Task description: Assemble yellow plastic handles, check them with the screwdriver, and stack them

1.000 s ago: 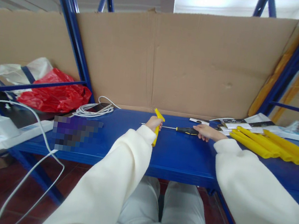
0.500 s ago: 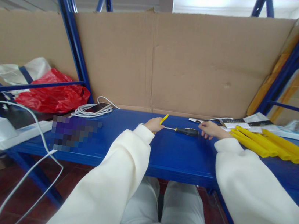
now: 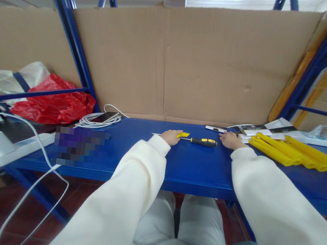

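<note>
My left hand (image 3: 170, 137) is closed on a small yellow piece (image 3: 183, 134) whose end sticks out past the fingers; its kind is not clear. A screwdriver (image 3: 203, 142) with a black and yellow handle lies on the blue table (image 3: 194, 165). Its shaft runs leftward under or behind my left hand, and the tip shows beyond. My right hand (image 3: 230, 140) rests palm down on the table, fingers stretched out and holding nothing. It is just right of the screwdriver handle and close to a small white strip (image 3: 215, 129).
Several yellow tubes (image 3: 272, 151) lie at the right, with papers (image 3: 267, 129) behind them. A coiled white cable (image 3: 99, 121), a red plastic bag (image 3: 55, 99) and a white power strip (image 3: 22, 149) are at the left. Cardboard (image 3: 214, 64) walls off the back.
The yellow piece has tipped from slanting upward to nearly flat. My right hand has gone from curled fingers to lying flat on the table. The view has shifted slightly.
</note>
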`<state>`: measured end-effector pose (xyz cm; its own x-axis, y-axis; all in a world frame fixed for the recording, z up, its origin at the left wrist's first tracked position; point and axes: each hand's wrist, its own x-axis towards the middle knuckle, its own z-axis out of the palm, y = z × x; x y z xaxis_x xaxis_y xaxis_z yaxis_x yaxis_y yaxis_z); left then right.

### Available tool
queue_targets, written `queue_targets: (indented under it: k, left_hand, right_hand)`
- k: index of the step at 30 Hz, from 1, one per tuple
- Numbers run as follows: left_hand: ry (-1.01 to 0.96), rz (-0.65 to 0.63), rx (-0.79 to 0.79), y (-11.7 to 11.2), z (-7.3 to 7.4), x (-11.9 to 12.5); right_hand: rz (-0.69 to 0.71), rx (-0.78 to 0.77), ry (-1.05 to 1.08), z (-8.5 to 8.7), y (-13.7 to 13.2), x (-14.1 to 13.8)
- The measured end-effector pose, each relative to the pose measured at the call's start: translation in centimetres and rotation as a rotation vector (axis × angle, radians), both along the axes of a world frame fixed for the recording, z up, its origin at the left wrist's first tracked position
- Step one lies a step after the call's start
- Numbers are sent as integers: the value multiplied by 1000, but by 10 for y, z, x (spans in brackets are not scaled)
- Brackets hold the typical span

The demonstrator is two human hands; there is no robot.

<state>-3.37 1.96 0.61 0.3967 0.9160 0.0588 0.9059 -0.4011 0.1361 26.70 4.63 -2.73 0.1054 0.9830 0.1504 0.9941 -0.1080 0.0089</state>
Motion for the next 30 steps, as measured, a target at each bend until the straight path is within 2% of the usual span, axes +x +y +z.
queue_targets:
  k: [5,8,11,18,21,24,30]
  left_hand:
    - [-66,10,-9,-1,0,0]
    - [-105,17,-7,-2,-1,1]
    - [-126,21,-6,-2,-1,1]
    - [-101,1,13,-6,0,2]
    - [-75,14,58,-10,1,5]
    - [-77,13,120,-14,3,9]
    - [-89,-17,251,-26,8,19]
  right_hand:
    - [101,105,30,5,-3,-3]
    - [52,126,69,10,-3,-7]
    - [-21,57,189,14,-2,-8]
    - [-7,28,301,19,-8,-9]
    - [2,76,303,22,-10,-15]
    - [65,196,370,24,-11,-25]
    - [302,406,676,24,-16,-58]
